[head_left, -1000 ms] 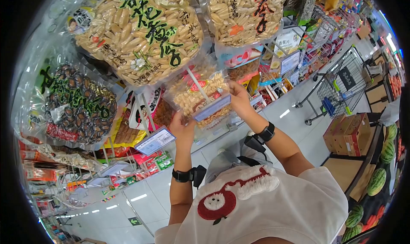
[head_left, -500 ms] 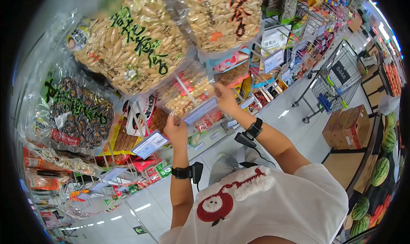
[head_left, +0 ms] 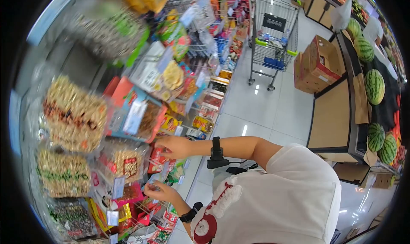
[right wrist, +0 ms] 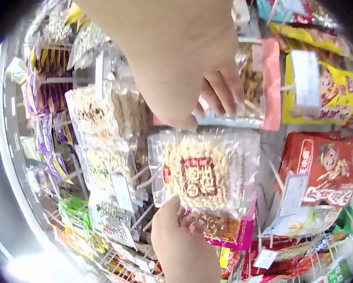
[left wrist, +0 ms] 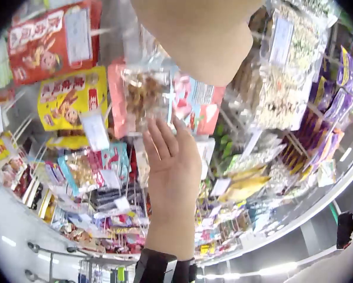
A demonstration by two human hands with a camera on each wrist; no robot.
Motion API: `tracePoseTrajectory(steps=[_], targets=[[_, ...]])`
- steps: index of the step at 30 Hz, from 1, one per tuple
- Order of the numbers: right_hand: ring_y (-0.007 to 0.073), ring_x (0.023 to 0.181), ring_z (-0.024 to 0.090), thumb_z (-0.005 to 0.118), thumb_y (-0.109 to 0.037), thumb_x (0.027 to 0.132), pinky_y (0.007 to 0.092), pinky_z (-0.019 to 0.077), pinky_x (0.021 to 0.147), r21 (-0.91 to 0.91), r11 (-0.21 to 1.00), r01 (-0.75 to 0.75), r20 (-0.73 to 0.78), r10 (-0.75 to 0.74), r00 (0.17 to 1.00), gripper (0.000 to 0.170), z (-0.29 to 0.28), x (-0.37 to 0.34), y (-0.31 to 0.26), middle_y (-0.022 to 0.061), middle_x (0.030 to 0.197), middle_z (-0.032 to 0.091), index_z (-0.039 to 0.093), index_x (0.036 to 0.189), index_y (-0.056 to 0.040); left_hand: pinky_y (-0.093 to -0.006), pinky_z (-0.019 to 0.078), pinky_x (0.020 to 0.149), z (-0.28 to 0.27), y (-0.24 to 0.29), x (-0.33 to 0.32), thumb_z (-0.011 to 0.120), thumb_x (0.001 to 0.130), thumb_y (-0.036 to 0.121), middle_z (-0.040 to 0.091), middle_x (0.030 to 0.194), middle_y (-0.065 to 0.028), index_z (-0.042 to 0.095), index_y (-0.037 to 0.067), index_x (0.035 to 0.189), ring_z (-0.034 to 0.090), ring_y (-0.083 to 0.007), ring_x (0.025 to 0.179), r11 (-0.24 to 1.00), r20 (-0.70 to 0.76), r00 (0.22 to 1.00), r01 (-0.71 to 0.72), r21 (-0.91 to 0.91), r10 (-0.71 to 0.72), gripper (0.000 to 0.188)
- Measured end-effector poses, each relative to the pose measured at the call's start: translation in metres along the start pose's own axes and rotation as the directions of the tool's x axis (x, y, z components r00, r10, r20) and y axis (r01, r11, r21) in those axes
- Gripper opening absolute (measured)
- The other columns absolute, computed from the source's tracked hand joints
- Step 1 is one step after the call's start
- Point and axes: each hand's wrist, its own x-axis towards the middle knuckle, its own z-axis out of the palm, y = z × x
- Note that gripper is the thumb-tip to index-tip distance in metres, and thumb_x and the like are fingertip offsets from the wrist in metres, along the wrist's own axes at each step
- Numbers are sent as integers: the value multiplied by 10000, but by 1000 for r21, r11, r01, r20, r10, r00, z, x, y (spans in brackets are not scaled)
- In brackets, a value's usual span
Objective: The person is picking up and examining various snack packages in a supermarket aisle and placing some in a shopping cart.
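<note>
In the head view my right hand (head_left: 175, 146) is beside a red packet (head_left: 156, 161), its fingers extended and slightly bent, gripping nothing visible. My left hand (head_left: 164, 192) is just below, fingers loosely bent. A clear bag of pale nuts (head_left: 124, 161) hangs to their left, behind a price tag (head_left: 118, 187). In the right wrist view the left hand (right wrist: 182, 242) overlaps the lower edge of the nut bag (right wrist: 194, 171); contact cannot be told. The left wrist view shows the right palm (left wrist: 175, 171) in front of a pink-and-blue pack (left wrist: 144, 97).
Racks hold large seed bags (head_left: 74, 116), a yellow pack (head_left: 203, 123) and other snacks. A shopping cart (head_left: 273, 39) stands in the aisle near an open cardboard box (head_left: 318, 67). Watermelons (head_left: 374, 87) lie on a stand at the right.
The head view has swung toward the aisle, and the racks stand further left in it. Both hands have come away from the nut bag they were touching, the right one to beside the red packet.
</note>
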Motion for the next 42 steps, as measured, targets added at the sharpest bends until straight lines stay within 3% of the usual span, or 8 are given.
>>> tracePoseTrajectory(steps=[4,10,16,22,32,37,40,42], targets=[[249,691,599,578,-178,753,341,472,633,62,987,-146,145,136,980,203,-89,-71,34,107,784,602,520,904,-56,-299,390,705,74,83,-48,534,789,72,479,902,-108,480,-2,973,471,-198,794,981,228,966,-78,-178,118,205],[215,687,613,555,-163,763,313,477,616,-144,888,-437,-105,426,899,159,-254,-202,83,99,766,617,551,873,-49,-270,418,682,198,194,-132,521,791,74,549,850,-73,520,10,969,509,-161,756,941,603,772,17,-337,202,189],[227,623,618,566,-209,752,318,483,595,159,618,-770,-517,717,468,178,-362,-317,128,113,697,625,583,794,-37,-261,443,614,296,288,-209,530,752,44,574,785,-68,550,-4,917,544,-138,688,856,835,335,130,-500,437,173],[179,611,624,556,-194,770,284,486,562,345,453,-822,-483,837,259,199,-425,-379,150,108,699,626,571,815,-1,-248,460,579,398,317,-277,539,782,84,606,738,-95,572,11,884,591,-146,657,880,936,-42,357,-314,351,130],[156,649,611,474,-149,796,239,478,550,488,391,-781,-434,884,172,173,-602,-332,238,87,759,611,561,861,-15,-327,462,645,571,443,-263,535,773,146,605,816,-132,571,7,865,589,-242,709,815,816,-32,73,-575,578,170],[157,674,610,457,-153,813,244,488,580,557,404,-726,-398,897,194,175,-704,-275,278,76,787,610,562,857,-20,-285,464,573,665,494,-260,533,791,148,604,724,-127,566,-13,831,584,-195,612,807,823,-33,220,-548,567,169],[158,679,609,460,-186,819,252,489,586,615,381,-690,-377,911,167,198,-746,-263,301,75,797,611,565,861,-24,-266,463,568,712,513,-264,516,802,140,605,716,-113,567,-18,829,585,-168,620,787,896,-153,555,-270,416,168],[159,671,607,466,-206,820,255,487,583,634,341,-694,-355,926,131,210,-774,-256,320,77,799,612,567,859,-26,-230,444,540,747,522,-267,492,818,167,597,733,-68,563,-1,855,570,-129,625,834,935,-269,549,-49,232,187]])
